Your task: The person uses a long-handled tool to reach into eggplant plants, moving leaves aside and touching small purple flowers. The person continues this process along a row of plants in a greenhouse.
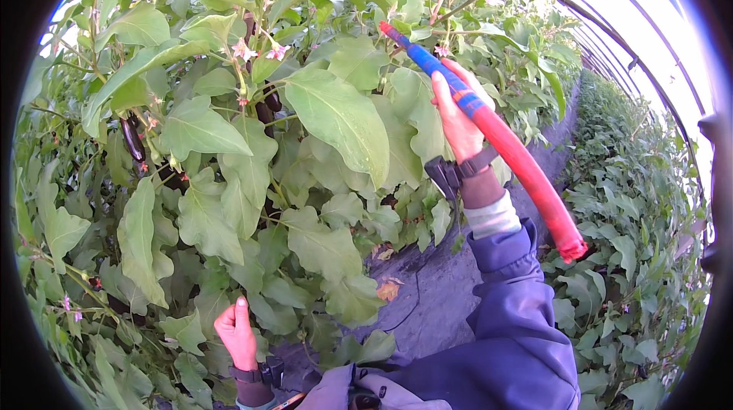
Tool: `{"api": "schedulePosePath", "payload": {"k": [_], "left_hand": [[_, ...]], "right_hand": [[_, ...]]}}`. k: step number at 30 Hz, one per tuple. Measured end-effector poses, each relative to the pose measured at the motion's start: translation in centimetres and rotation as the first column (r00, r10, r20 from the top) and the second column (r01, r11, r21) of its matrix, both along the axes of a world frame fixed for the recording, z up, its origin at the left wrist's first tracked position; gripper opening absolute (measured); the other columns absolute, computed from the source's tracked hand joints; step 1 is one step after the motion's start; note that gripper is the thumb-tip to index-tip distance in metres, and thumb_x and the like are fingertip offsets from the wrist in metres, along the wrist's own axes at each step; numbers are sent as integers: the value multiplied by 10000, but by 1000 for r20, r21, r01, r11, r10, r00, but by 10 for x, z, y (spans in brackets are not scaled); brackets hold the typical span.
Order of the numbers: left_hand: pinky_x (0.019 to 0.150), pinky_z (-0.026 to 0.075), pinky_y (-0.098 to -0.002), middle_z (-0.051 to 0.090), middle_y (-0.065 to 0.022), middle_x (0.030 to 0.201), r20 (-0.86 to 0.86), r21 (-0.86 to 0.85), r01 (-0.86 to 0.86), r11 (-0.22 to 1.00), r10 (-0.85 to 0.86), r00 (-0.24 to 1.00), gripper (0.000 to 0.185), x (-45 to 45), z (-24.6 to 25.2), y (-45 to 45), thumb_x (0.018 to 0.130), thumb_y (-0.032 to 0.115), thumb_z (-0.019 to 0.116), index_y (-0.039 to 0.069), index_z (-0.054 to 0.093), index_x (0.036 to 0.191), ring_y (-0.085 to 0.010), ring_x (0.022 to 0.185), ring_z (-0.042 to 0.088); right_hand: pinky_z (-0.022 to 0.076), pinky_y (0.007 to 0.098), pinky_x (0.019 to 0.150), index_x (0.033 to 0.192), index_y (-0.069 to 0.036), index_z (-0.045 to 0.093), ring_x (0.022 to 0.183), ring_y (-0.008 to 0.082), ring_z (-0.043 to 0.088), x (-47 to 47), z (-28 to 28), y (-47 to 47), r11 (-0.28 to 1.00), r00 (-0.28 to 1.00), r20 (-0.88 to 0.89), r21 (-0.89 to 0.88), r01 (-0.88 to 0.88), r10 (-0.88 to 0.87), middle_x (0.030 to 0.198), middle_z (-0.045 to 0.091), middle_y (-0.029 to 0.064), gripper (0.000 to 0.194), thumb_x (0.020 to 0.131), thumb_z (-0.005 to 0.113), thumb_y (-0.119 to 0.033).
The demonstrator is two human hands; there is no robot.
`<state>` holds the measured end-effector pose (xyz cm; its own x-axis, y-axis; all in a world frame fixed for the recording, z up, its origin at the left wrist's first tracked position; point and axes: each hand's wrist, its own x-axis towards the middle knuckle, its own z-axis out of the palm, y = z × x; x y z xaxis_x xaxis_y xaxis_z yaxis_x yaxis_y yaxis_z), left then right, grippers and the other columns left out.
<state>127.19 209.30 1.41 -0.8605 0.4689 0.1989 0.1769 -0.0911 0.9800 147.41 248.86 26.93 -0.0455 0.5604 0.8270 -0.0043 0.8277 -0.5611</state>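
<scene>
In my right hand [462,134], raised at the upper right, is a long red bundle [529,172], apparently of strings, with blue and orange wrapping [426,60] along its upper part. Its frayed lower end hangs beside my sleeve. Low and left of centre, my left hand [236,327] is closed in a fist, thumb up, close to the leaves; nothing shows in it. Before me stand tall eggplant plants with broad leaves [341,115] and pink flowers [243,50]. A dark purple eggplant [133,138] hangs at left, others [268,106] are partly hidden by foliage.
Dark ground cover [444,281] lies between the rows, with a dry leaf [389,290] and a thin black line on it. Another plant row [624,198] runs along the right under curved greenhouse hoops [615,38]. Both wrists wear strapped devices [449,175].
</scene>
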Motion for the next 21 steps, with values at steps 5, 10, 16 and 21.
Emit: {"api": "schedulePosePath", "payload": {"k": [5,10,16,21], "left_hand": [[519,132,-285,272,103,587,1,-17,-50,999,50,999,520,-5,-6,-12,984,180,626,142,274,603,-38,573,185],[518,129,-287,271,103,586,-11,7,-72,997,72,997,523,-8,-13,-16,983,182,629,141,272,603,-39,573,183],[516,127,-285,274,108,586,-3,7,-46,999,46,999,526,-1,-10,-7,976,181,640,138,277,598,-36,573,187],[516,129,-283,286,110,581,-2,-26,-50,998,50,999,518,8,-2,1,976,178,636,136,291,592,-31,572,189]], "right_hand": [[549,293,819,1097,-18,706,844,149,701,-14,0,25,957,984,15,232,172,-180,982,732,120,312,829,772,-163],[533,229,662,1165,0,679,695,80,642,-5,-6,25,991,991,41,38,128,-129,920,717,69,327,874,746,-134],[529,241,717,1172,-9,678,760,84,643,-7,-6,26,972,988,63,198,128,-143,931,714,59,330,885,737,-161],[514,223,650,1190,-19,665,688,66,614,15,-12,3,994,994,79,82,71,-78,884,695,39,332,897,731,-162]]}}
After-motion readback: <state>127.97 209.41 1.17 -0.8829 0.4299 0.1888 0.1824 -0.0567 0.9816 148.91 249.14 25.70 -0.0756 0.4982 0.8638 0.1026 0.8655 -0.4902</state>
